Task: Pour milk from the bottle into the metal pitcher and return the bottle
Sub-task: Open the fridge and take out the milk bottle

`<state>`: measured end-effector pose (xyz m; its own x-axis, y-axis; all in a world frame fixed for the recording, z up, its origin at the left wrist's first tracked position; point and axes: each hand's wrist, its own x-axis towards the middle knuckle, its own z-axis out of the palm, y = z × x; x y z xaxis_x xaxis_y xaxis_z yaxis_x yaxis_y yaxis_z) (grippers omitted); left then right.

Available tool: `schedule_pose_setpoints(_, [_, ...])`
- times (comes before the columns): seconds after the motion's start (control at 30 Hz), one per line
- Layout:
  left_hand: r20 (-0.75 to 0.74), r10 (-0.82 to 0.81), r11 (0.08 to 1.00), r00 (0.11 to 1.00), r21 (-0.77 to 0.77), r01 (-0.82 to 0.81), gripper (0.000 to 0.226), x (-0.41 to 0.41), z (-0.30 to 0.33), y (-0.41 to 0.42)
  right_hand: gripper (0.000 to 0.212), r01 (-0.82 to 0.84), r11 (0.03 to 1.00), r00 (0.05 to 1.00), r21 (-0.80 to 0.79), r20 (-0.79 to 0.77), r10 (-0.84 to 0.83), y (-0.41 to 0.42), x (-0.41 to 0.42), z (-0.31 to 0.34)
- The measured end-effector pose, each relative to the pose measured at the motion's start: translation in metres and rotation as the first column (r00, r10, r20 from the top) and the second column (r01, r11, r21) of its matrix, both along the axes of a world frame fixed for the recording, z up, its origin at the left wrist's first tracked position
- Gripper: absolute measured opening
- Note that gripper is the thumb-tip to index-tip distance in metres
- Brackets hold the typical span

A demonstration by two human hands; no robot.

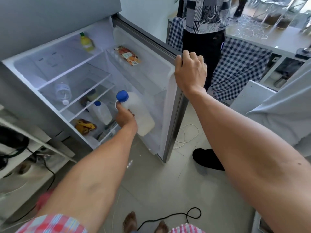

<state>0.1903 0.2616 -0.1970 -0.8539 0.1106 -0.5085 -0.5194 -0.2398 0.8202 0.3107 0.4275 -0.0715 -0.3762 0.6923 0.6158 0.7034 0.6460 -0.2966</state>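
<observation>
Fridge door (170, 105) held wide by right hand (190, 71), left hand (125, 117) wrapped round the milk bottle (138, 113): keep it upright, I'd say.

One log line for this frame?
left hand: holds milk bottle, capped | right hand: grips fridge door, open | pitcher: unseen

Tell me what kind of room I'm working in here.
Probably a home kitchen or pantry corner. An open fridge holds food on its shelves, the left hand grips a milk bottle, and the right hand holds the fridge door by a checked cloth.
</observation>
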Motion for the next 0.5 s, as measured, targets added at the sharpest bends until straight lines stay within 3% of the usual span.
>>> schedule_pose_setpoints(0.13, [-0.155, -0.098, 0.983, 0.983, -0.17, 0.071, 0.047, -0.012, 0.016, -0.034, 0.038, -0.04, 0.999, 0.999, 0.028, -0.009, 0.041, -0.027, -0.005, 0.0])
schedule_pose_setpoints(0.23, [-0.258, -0.09, 0.969, 0.962, -0.246, 0.025, 0.039, -0.025, 0.031, -0.062, 0.038, -0.079, 0.996, 0.997, 0.047, -0.014, 0.08, -0.056, -0.012, 0.0])
schedule_pose_setpoints(0.4, [-0.305, -0.082, 0.936, 0.949, -0.351, -0.032, 0.053, -0.056, 0.055, -0.108, 0.035, -0.165, 0.983, 0.986, 0.083, 0.004, 0.165, -0.11, -0.034, -0.001])
schedule_pose_setpoints(0.5, [-0.354, -0.058, 0.929, 0.934, -0.362, -0.079, 0.04, -0.075, 0.069, -0.138, 0.032, -0.224, 0.97, 0.974, 0.096, 0.006, 0.224, -0.145, -0.053, -0.001])
